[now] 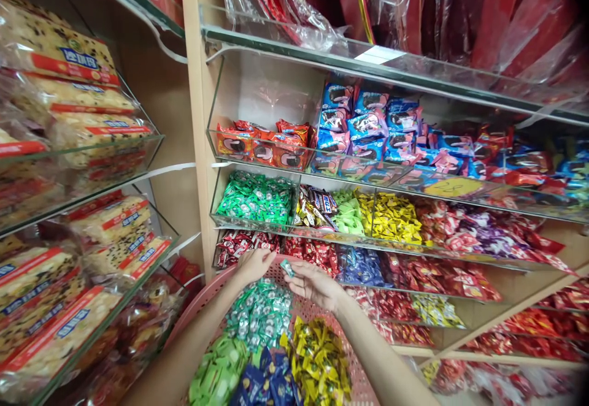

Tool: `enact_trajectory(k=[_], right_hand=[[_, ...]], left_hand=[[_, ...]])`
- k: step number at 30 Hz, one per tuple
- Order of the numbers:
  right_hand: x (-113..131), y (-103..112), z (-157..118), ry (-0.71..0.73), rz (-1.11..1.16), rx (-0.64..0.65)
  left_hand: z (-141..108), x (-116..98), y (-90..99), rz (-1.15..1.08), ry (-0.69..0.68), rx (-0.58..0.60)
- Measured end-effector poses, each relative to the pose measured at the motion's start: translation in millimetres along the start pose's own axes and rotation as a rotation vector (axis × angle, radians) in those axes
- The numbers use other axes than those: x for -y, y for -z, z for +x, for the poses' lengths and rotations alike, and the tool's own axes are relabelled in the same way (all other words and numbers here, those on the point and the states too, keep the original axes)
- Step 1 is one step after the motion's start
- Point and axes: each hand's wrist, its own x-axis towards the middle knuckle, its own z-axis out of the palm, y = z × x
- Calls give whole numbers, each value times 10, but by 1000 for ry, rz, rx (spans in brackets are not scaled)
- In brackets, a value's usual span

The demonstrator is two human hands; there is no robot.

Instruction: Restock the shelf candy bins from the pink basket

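Observation:
A pink perforated plastic basket (361, 369) is in front of me, with wrapped candies sorted in piles. It holds teal-green candies (260, 314), light green packets (218, 366), dark blue packets (264, 378) and yellow packets (319, 360). At the basket's far rim, my left hand (256, 265) is closed over the edge, its fingertips partly hidden. My right hand (315, 284) is above the basket, palm turned up, pinching one small teal-green wrapped candy (287, 268) between thumb and fingers.
Ahead, glass-fronted shelves carry green candies (257, 199), yellow candies (391, 216), blue packets (361, 265) and blue-pink snack packs (368, 125). A yellow price tag (453, 186) is on one glass front. Bagged rice-cake snacks (69, 56) fill shelves close on the left.

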Motion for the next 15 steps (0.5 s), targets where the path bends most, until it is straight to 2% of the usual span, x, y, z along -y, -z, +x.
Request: enact_trajectory(k=[6, 9, 15], right_hand=[[-321, 67, 171, 83, -347, -178], [-475, 77, 300, 57, -497, -217], [-557, 24, 453, 48, -619, -288]], left_hand=[[58, 18, -77, 7, 15, 16], [60, 13, -70, 8, 10, 10], [33, 8, -26, 17, 13, 2]])
